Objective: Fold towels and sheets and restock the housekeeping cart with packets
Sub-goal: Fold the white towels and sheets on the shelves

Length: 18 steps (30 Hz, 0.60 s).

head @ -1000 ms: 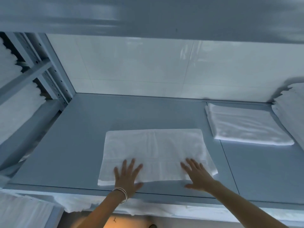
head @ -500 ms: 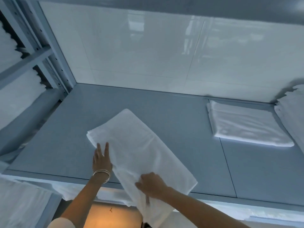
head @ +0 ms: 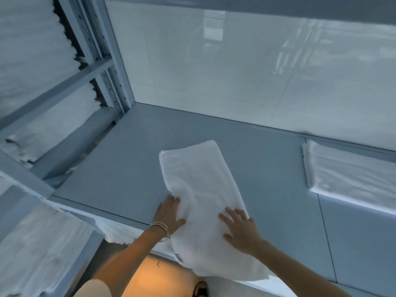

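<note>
A folded white towel [head: 199, 189] lies lengthwise on the grey shelf [head: 120, 172], its near end hanging over the shelf's front edge. My left hand [head: 168, 214], with bangles at the wrist, lies flat against the towel's left edge, fingers straight. My right hand [head: 241, 229] presses flat on the towel's near right part with fingers spread. Neither hand grips the cloth.
A second folded white towel [head: 347, 176] lies at the shelf's back right. Stacks of white linen [head: 38, 54] fill the rack at left, with more [head: 40, 249] on the level below. A glossy white wall [head: 235, 67] closes the back. A shoe [head: 201, 289] shows on the orange floor.
The towel has been turned from lying crosswise to lengthwise, its near end now over the front edge. My right hand released its grip and lies flat; the view shifted rightward.
</note>
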Tool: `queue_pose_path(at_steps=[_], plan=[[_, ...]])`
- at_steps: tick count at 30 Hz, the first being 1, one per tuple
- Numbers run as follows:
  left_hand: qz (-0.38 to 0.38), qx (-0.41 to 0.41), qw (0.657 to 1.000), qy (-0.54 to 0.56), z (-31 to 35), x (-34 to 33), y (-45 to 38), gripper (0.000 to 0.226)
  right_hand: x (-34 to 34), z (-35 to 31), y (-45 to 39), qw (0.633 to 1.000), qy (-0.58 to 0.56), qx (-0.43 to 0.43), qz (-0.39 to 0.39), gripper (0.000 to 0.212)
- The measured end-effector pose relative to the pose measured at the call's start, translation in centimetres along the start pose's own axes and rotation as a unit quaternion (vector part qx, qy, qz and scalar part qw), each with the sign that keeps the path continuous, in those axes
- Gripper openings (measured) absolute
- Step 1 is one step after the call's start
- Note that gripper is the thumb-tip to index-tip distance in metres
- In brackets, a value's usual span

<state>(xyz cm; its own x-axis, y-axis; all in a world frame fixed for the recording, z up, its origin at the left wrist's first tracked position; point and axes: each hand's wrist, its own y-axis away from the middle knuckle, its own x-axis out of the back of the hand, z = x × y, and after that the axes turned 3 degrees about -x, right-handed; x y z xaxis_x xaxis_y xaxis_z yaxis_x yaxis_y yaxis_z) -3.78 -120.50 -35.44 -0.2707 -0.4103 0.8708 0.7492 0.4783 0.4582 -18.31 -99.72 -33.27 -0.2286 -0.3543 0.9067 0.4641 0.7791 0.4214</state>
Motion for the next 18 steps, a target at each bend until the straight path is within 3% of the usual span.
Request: queue_pose_path(at_steps=[5, 10, 13, 18], plan=[[0.004, -0.015, 1.0, -0.02, 1.3, 2.2, -3.1, 0.075, 0.1, 1.4, 0.6, 0.998, -0.042, -0.015, 0.033, 0.056], [0.047, 0.015, 0.999, -0.02, 2.9, 2.8, -4.1, 0.082, 1.9, 3.7, -0.9, 0.995, -0.046, -0.076, 0.046, 0.09], [0.042, -0.007, 0.999, -0.029, 2.8, 2.7, -3.9, 0.075, 1.9, 5.4, -1.8, 0.994, -0.072, -0.081, -0.019, 0.087], [0.046, -0.036, 0.997, -0.059, 2.3, 2.2, -3.8, 0.066, 1.7, 4.2, -2.1, 0.997, -0.059, -0.021, -0.036, 0.088]])
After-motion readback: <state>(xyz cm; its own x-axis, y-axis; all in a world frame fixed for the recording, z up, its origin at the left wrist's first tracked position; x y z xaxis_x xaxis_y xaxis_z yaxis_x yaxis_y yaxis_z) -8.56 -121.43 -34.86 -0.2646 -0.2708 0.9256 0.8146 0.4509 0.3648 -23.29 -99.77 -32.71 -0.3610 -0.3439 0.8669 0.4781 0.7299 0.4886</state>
